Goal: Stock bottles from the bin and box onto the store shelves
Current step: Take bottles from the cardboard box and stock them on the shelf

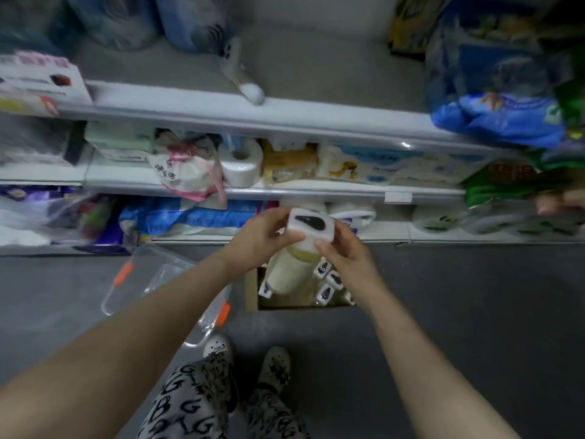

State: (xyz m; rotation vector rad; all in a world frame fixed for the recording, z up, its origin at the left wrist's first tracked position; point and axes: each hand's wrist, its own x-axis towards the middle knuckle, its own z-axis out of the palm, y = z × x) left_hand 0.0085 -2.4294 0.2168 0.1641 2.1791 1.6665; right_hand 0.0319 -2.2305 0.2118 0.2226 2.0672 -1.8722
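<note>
Both left hand (262, 239) and right hand (351, 261) curl their fingers (326, 248) round the cap (311, 228) of the bottle (289, 270), above the box (251, 293). I fear the cap slips and the bottle falls onto the other bottles (326, 293).

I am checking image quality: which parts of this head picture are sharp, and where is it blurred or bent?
Head view: the left hand, right hand and bottle are fairly sharp; the blue bag at the right edge is smeared by blur; the shelf rail bows from wide-angle distortion.
</note>
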